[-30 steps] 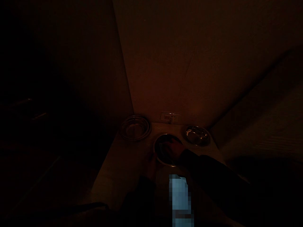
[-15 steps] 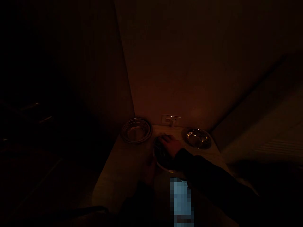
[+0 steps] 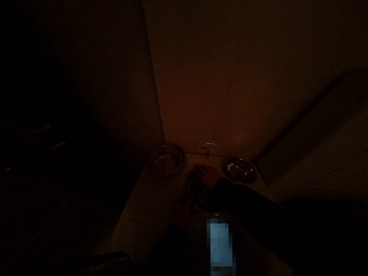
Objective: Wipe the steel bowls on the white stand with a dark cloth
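The scene is very dim. A round metal dish [image 3: 204, 199] with a shiny rim is low in the middle of the wooden table. At its left edge is my left hand [image 3: 181, 209], fingers closed on the rim as far as the gloom shows. Over the dish's far side reaches my right hand [image 3: 207, 175], palm down with fingers bent. Beneath those fingers lies something dark and soft-looking [image 3: 193, 174], perhaps a cloth; its kind is too dim to make out. Both forearms are in dark sleeves, and the right one hides part of the dish.
Nested metal dishes [image 3: 166, 161] stand at the table's back left, and another metal dish [image 3: 240, 170] at the back right. A wall outlet [image 3: 209, 147] with a plug sits behind the wooden table [image 3: 143, 214]. A bright blurred-out patch [image 3: 220, 243] shows in front.
The dark thing under my right hand has shifted toward the far side, baring more of the dish. The dish is slightly nearer and to the right. The view has darkened.
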Motion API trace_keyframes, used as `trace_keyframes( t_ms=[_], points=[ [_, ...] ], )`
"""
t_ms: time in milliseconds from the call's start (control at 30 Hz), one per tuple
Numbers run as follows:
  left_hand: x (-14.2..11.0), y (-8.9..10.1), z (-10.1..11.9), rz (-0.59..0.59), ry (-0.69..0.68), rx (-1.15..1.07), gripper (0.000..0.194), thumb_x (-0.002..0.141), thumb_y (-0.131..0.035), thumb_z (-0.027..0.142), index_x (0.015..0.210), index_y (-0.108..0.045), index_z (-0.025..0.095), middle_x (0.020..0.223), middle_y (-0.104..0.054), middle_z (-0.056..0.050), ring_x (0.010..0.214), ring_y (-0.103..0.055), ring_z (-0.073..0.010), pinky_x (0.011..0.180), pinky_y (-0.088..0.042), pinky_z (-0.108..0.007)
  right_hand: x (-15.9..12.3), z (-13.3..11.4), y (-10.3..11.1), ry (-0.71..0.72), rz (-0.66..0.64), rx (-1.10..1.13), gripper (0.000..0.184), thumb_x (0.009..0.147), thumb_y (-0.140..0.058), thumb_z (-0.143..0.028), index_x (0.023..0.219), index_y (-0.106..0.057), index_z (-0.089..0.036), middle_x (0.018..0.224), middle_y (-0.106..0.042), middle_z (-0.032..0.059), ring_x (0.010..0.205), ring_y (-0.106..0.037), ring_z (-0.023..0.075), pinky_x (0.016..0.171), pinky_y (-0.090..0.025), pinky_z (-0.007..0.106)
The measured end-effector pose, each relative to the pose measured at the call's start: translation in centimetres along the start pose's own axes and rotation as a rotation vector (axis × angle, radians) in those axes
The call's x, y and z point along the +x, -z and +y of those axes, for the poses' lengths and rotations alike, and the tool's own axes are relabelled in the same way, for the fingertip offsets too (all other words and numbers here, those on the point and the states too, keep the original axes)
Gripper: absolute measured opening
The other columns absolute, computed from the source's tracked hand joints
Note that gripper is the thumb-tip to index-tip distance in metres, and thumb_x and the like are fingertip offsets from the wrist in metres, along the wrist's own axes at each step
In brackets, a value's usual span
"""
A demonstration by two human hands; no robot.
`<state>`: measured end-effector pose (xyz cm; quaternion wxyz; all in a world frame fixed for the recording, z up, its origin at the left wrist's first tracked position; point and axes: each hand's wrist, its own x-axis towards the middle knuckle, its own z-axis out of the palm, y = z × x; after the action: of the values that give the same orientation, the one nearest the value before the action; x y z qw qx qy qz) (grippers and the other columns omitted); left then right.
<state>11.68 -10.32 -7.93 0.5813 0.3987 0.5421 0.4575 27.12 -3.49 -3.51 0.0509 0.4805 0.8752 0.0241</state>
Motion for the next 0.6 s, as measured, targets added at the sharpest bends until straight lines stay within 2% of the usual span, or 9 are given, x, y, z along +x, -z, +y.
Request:
trace_keyframes(
  t_ms=[67,133,267,300,367,433,533,600],
  points=[
    [0.0,-0.2,0.0,-0.031,-0.004,0.017,0.036,0.075,-0.053,0.036,0.099,-0.065,0.012,0.102,-0.066,-0.012,0.095,-0.06,-0.0253,0.083,-0.046,-0.038,-0.2,0.9,0.5,-0.11,-0.049,-0.049,0.038,0.086,-0.041,-0.02,0.123,-0.047,-0.019,0.121,-0.052,0.015,0.106,-0.046,0.0285,0.085,-0.037,0.046],
    [0.0,-0.5,0.2,-0.056,0.005,0.068,0.035,0.075,-0.052,0.034,0.099,-0.065,0.012,0.101,-0.066,-0.012,0.094,-0.06,-0.0254,0.082,-0.046,-0.037,-0.3,0.8,0.7,-0.106,-0.064,-0.049,0.038,0.086,-0.042,-0.024,0.124,-0.046,-0.02,0.116,-0.055,0.0147,0.103,-0.049,0.0278,0.083,-0.038,0.045],
    [0.1,-0.5,1.4,-0.021,-0.008,0.158,0.03,0.076,-0.05,0.032,0.091,-0.066,0.012,0.092,-0.069,-0.011,0.087,-0.062,-0.0247,0.076,-0.048,-0.034,0.7,-0.7,1.0,0.173,-0.03,-0.003,0.037,0.088,-0.038,-0.021,0.124,-0.046,-0.027,0.124,-0.051,0.008,0.11,-0.044,0.0248,0.084,-0.038,0.04],
    [0.0,-0.4,1.7,-0.016,-0.01,0.173,0.03,0.076,-0.049,0.032,0.091,-0.066,0.012,0.092,-0.069,-0.011,0.086,-0.062,-0.0247,0.075,-0.048,-0.034,1.0,-0.7,1.0,0.193,-0.034,0.001,0.037,0.088,-0.038,-0.02,0.123,-0.047,-0.028,0.124,-0.052,0.0067,0.111,-0.044,0.0244,0.085,-0.038,0.04],
    [-0.1,-0.1,2.2,-0.018,-0.014,0.174,0.031,0.076,-0.049,0.031,0.093,-0.066,0.011,0.094,-0.068,-0.012,0.087,-0.062,-0.0249,0.075,-0.048,-0.034,1.2,0.2,1.3,0.118,-0.084,0.001,0.037,0.087,-0.039,-0.019,0.122,-0.048,-0.027,0.12,-0.055,0.0065,0.108,-0.048,0.0245,0.083,-0.039,0.04],
    [-0.3,0.2,2.5,-0.025,-0.036,0.166,0.032,0.076,-0.049,0.029,0.097,-0.065,0.01,0.097,-0.067,-0.012,0.09,-0.062,-0.0246,0.077,-0.048,-0.035,0.5,1.8,1.6,-0.048,-0.158,0.025,0.039,0.085,-0.041,-0.019,0.123,-0.047,-0.027,0.116,-0.057,0.0079,0.102,-0.053,0.0249,0.079,-0.042,0.039],
    [-0.3,0.3,2.6,0.037,-0.043,0.2,0.031,0.077,-0.048,0.03,0.095,-0.065,0.011,0.099,-0.066,-0.013,0.093,-0.061,-0.0246,0.079,-0.047,-0.034,-2.2,3.8,1.6,-0.261,-0.249,0.141,0.04,0.085,-0.042,-0.026,0.125,-0.046,-0.025,0.107,-0.062,0.0104,0.092,-0.06,0.0246,0.072,-0.045,0.035],
    [-0.2,0.1,2.6,0.068,-0.047,0.188,0.031,0.078,-0.048,0.032,0.093,-0.065,0.012,0.099,-0.066,-0.013,0.092,-0.061,-0.0244,0.078,-0.046,-0.034,-4.5,4.0,1.3,-0.335,-0.271,0.201,0.041,0.085,-0.041,-0.024,0.126,-0.045,-0.022,0.102,-0.064,0.0113,0.088,-0.061,0.0233,0.07,-0.046,0.033]
  ],
)
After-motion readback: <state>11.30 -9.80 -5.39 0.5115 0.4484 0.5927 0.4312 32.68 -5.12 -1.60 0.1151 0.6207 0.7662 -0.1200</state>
